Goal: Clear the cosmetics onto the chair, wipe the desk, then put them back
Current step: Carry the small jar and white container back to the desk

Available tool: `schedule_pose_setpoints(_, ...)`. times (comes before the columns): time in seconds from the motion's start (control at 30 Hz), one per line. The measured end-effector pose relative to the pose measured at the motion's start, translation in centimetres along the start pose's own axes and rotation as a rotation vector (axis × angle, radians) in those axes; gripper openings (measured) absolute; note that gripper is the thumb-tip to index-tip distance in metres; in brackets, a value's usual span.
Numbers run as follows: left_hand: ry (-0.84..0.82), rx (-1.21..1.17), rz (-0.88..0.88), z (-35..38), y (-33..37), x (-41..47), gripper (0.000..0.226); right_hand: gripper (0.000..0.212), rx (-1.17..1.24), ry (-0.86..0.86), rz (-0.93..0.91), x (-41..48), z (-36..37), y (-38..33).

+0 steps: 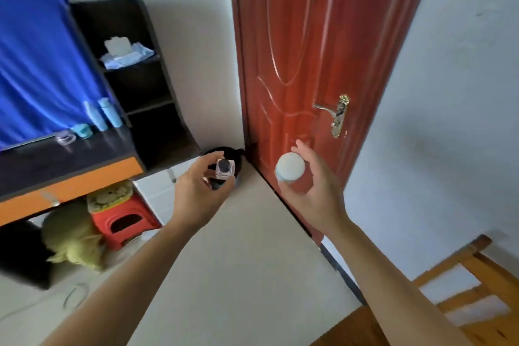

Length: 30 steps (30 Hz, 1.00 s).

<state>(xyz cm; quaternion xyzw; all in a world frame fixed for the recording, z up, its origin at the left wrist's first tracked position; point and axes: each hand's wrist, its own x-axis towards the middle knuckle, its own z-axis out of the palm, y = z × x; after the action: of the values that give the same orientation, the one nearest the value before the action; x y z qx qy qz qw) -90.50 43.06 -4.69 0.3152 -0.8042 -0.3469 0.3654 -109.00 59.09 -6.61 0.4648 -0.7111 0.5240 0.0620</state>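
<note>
Now, step: two cosmetics are being carried, direction unclear.
Left hand (202, 191): fingers clamped on small square glass bottle with black cap (224, 169), right of dark desk (70, 160).
Right hand (314, 191): fingers curled round white round-capped jar (290, 170), further right of desk.
Advice: both kept upright, set down singly.

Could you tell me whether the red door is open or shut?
Shut: the red door sits flush within its frame, with no gap visible.

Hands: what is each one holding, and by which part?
Left hand: small square bottle, fingers around its sides. Right hand: white-capped jar, held by its body below the cap.
</note>
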Motion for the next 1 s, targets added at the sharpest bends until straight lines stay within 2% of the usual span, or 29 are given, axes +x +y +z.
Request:
schedule_pose_setpoints(0.27,0.345,0.122,-0.184,-21.4,-12.7,-2.2,0.048,0.083,0.189,-0.321,-0.132,3.8,23.9,-13.4)
schedule_pose_setpoints(0.37,0.407,0.141,-0.22,-28.5,-16.9,-2.4,0.054,0.082,0.267,-0.405,-0.17,4.2,32.5,-18.5)
schedule_pose_setpoints(0.5,0.47,0.174,-0.224,-35.8,-21.0,-1.0,0.05,0.082,0.335,-0.48,-0.176,4.9,41.0,-23.1)
schedule_pose_setpoints(0.77,0.472,0.194,-0.225,-41.4,-30.2,7.8,0.049,0.083,0.354,-0.482,-0.176,10.7,53.3,-23.3)
schedule_pose_setpoints(1.0,0.412,0.246,-0.233,-44.1,-39.8,21.6,0.053,0.084,0.359,-0.475,-0.174,21.6,66.7,-21.2)
